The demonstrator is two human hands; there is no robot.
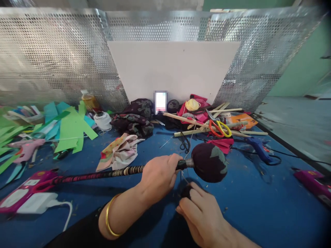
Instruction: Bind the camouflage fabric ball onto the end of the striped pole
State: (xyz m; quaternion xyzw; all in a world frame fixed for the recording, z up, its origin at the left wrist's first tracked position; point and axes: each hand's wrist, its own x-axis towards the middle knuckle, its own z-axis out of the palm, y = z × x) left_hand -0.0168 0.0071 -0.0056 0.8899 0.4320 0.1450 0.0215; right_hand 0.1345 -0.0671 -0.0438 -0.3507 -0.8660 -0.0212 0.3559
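Nearest to us, our right hand [207, 217] is resting low on the blue table [258, 206], its fingers curling over a small dark lump [186, 191] and holding it down just under the work. Just above it, our left hand [159, 175], with a gold bangle [110, 217] on the wrist, is clenching a long wrapped stick [103, 174] close to its end. There a padded fabric ball [209, 162], dark with green patches, is sitting on the stick's neck, lifted slightly off the table. A thin thread [184, 177] is hanging from that neck toward the lump. The stick is running out to our left, its tail passing over a pink and white power strip [23, 199] at the table's near left corner. Farther out, a folded patterned cloth [119, 151] is lying left of centre, and small black scissors [184, 143] are lying just beyond the ball. A pink glue gun [26, 150] is lying at the left, among green paper strips [69, 127], and a blue glue gun [260, 150] is lying at the right. Behind these, red and yellow scissors [219, 127] are resting on wooden sticks [196, 122], beside dark printed fabric [137, 119] and a white thread spool [102, 120]. At the back, a white board [173, 69] is leaning against a perforated metal screen [51, 62].
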